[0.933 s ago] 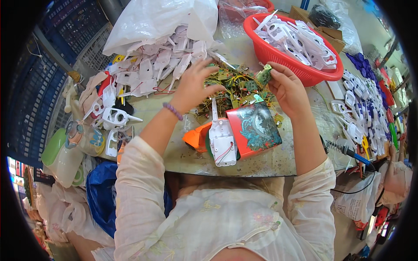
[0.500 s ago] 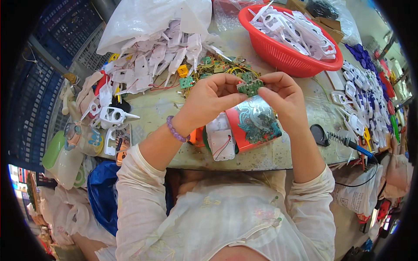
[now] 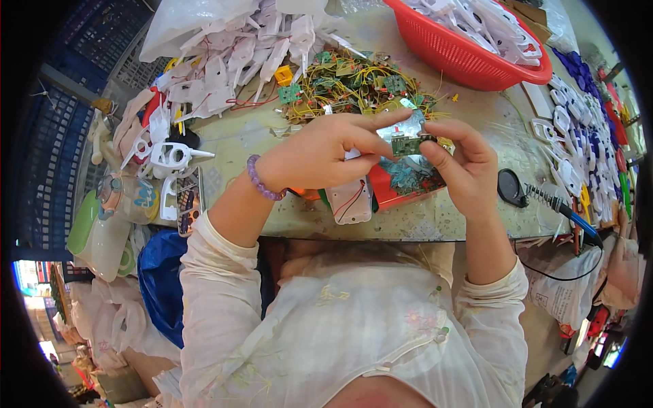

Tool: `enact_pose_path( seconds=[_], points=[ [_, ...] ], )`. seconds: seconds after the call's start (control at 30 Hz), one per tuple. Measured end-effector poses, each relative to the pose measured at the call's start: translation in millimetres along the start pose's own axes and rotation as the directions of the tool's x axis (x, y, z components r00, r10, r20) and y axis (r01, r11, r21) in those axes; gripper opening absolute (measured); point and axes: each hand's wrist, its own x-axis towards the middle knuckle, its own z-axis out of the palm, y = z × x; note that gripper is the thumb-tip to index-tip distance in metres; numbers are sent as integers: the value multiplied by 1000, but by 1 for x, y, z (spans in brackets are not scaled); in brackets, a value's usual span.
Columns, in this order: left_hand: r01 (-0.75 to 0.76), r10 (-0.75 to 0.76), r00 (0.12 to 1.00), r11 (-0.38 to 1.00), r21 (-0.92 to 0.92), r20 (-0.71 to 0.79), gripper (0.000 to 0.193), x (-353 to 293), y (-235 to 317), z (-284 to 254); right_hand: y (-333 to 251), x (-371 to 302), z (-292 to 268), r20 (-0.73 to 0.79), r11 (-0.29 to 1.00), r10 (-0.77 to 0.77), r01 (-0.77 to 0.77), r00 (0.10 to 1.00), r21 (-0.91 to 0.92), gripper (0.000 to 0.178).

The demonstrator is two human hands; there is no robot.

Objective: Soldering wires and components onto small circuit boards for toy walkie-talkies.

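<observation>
My right hand (image 3: 466,170) pinches a small green circuit board (image 3: 407,145) by its right end, between thumb and forefinger. My left hand (image 3: 330,151) is at the board's left side with its forefinger stretched out past it; another fingertip is close to the board's edge, and whether it touches I cannot tell. Below the hands lie a red box with a shiny printed face (image 3: 394,196) and a white plastic housing (image 3: 352,204) with a red wire, both partly covered. Just beyond the hands spreads a heap of circuit boards with yellow wires (image 3: 347,85).
White plastic housings (image 3: 235,64) pile up at the far left by a plastic bag. A red basket (image 3: 469,64) of white parts stands far right. A soldering iron (image 3: 575,216) rests in its coiled holder at right, near rows of white parts (image 3: 578,143).
My left hand has loosened from the circuit board, its forefinger now extended. The board has shifted slightly right in my right hand. The view has tipped, so the table sits higher.
</observation>
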Motion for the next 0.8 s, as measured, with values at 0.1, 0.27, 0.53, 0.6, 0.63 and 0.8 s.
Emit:
enact_pose_path(
  seconds=[0.1,0.27,0.53,0.6,0.63,0.8],
  points=[
    [-117,126,992,973,199,-34,17,-10,-9,7,7,-11,0,-21,988,90,-92,996,-128,20],
    [-88,133,988,903,421,-79,19,-36,11,2,10,-23,7,-3,825,-66,53,998,-563,24],
    [143,-17,938,929,342,-346,16,-84,22,17,3,-40,16,72,637,-394,328,916,-697,23],
    [177,-41,926,926,335,-376,18,-92,18,26,-5,-52,29,343,649,-356,494,870,-579,27],
    [194,-52,915,925,326,-399,19,-94,15,28,-11,-57,40,416,560,-335,534,845,-634,29],
    [153,-8,893,946,285,-450,25,-94,10,43,-17,-46,70,560,463,-197,580,805,-670,32]
  ],
)
